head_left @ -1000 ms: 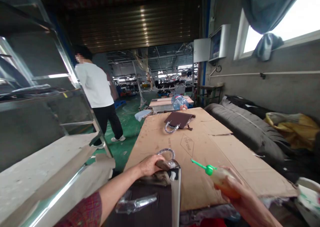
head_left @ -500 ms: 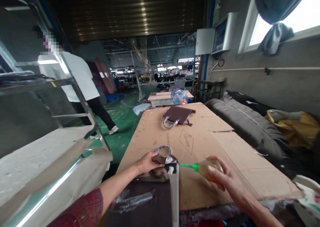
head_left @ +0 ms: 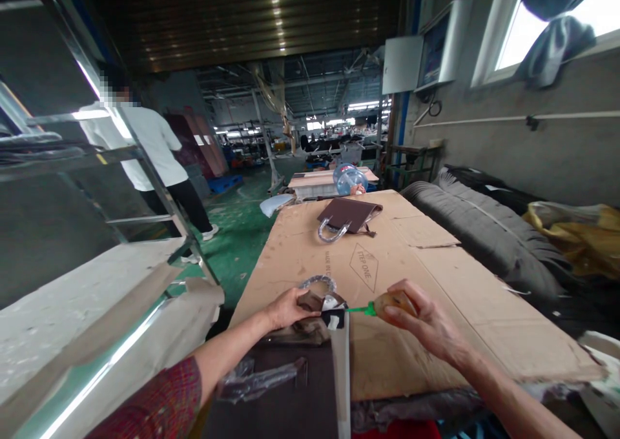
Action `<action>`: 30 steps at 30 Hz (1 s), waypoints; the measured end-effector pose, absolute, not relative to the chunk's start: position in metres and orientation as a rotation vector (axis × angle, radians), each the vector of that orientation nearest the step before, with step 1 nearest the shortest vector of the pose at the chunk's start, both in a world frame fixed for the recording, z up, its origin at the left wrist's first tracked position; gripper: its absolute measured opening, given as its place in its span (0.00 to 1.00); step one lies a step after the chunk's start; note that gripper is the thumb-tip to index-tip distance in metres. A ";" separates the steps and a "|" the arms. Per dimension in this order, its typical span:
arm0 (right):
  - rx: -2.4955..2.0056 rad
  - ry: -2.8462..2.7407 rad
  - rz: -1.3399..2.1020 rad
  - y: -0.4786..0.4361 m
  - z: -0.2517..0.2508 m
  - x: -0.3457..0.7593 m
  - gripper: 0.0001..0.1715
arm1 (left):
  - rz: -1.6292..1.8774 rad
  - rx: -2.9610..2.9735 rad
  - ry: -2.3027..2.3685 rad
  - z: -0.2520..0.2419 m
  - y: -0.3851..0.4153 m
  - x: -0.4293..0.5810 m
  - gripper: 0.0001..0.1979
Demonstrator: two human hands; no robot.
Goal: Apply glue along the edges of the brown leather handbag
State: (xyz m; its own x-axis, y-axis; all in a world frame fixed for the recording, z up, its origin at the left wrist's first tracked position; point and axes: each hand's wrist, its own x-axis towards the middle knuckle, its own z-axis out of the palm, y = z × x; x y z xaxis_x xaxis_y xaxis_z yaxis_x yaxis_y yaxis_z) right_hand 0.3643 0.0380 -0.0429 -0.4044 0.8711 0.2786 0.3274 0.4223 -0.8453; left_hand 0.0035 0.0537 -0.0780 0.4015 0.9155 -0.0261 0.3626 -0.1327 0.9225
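Observation:
My left hand (head_left: 285,307) is closed on the top edge of a dark brown bag (head_left: 310,326) with a plastic-wrapped handle (head_left: 317,282), pressing it down at the near end of the cardboard-covered table (head_left: 411,277). My right hand (head_left: 416,316) grips a small squeeze bottle (head_left: 394,302) with a green nozzle (head_left: 361,309). The nozzle tip touches the bag's edge right next to my left fingers. A second brown bag (head_left: 349,214) lies flat farther along the table.
A person in a white shirt (head_left: 150,148) walks away at the left, past a metal ladder (head_left: 130,168). A grey sofa (head_left: 489,239) with yellow cloth runs along the right wall. A water jug (head_left: 349,179) stands past the table. Pale boards (head_left: 97,310) lie at my left.
My right hand brought the squeeze bottle leftward until its green nozzle met the bag edge under my left hand. The person in white walked farther away to the left.

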 end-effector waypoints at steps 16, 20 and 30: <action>-1.050 -1.980 0.889 0.043 -0.040 0.366 0.26 | 0.703 1.688 1.176 -0.076 0.051 0.007 0.26; -0.986 -1.973 0.959 0.049 -0.042 0.368 0.26 | 0.709 1.709 1.192 -0.076 0.051 0.007 0.25; -0.986 -1.953 1.049 0.048 -0.046 0.367 0.24 | 0.719 1.679 1.190 -0.080 0.050 0.005 0.28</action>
